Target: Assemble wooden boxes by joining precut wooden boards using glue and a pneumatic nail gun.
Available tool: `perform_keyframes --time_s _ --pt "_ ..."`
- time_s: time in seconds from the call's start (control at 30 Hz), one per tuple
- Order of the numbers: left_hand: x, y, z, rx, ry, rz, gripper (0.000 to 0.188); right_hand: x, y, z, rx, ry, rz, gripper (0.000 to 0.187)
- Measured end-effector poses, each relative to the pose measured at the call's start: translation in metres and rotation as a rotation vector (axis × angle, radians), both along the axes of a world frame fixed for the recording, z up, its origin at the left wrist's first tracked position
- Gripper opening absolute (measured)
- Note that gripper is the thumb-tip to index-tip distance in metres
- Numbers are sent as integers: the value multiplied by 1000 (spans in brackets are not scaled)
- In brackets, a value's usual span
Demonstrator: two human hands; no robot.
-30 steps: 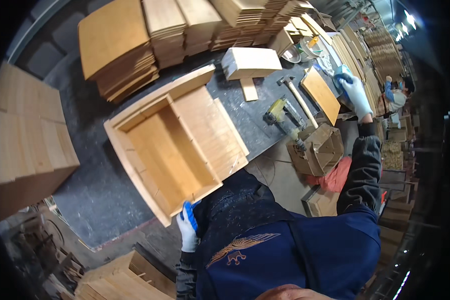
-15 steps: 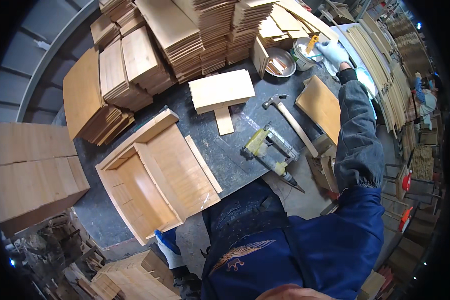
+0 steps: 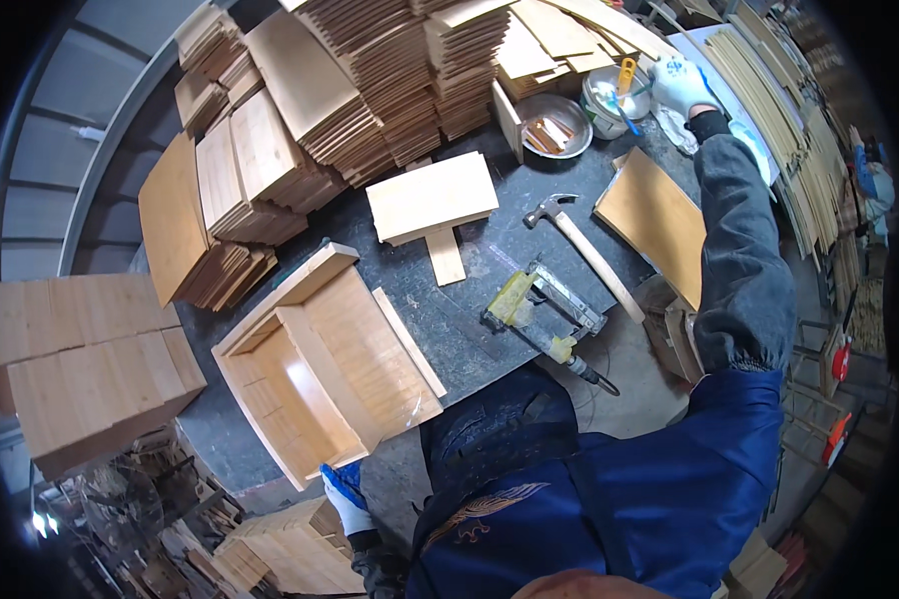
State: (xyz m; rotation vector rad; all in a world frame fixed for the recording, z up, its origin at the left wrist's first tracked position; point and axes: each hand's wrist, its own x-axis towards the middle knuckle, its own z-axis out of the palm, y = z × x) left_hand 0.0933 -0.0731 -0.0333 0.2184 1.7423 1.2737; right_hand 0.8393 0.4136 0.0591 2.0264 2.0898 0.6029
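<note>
My left hand (image 3: 348, 499), in a white glove with a blue palm, grips the near corner of an open wooden box (image 3: 345, 364) with a divider across it. My gloved right hand (image 3: 681, 85) reaches to the far right, its fingers curled downward and partly hidden. Beside it stands a white bucket (image 3: 601, 105) with a yellow-handled tool (image 3: 626, 75) and a blue stick (image 3: 627, 120) in it. A crumpled white cloth (image 3: 675, 132) lies just below that hand. Whether the fingers hold anything is hidden.
A hammer (image 3: 594, 262), a nail gun (image 3: 539, 309) and wooden boards (image 3: 435, 200) lie on the dark table (image 3: 469, 354). A metal bowl (image 3: 577, 150) holds small wood pieces. Tall board stacks (image 3: 305, 85) line the back. A co-worker (image 3: 874, 185) is far right.
My right hand has moved a little away from the bucket, and its fingers have curled. My left hand stays at the box's corner. The whole view has shifted slightly.
</note>
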Motion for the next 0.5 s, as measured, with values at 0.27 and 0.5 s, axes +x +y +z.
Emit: perform_keyframes --time_s 0.27,0.5 --pt "14 4 7 33 0 3 61 1 -27 41 -152 274 -161 29" --pt "9 2 3 45 7 17 59 -27 -23 19 -109 483 86 30"
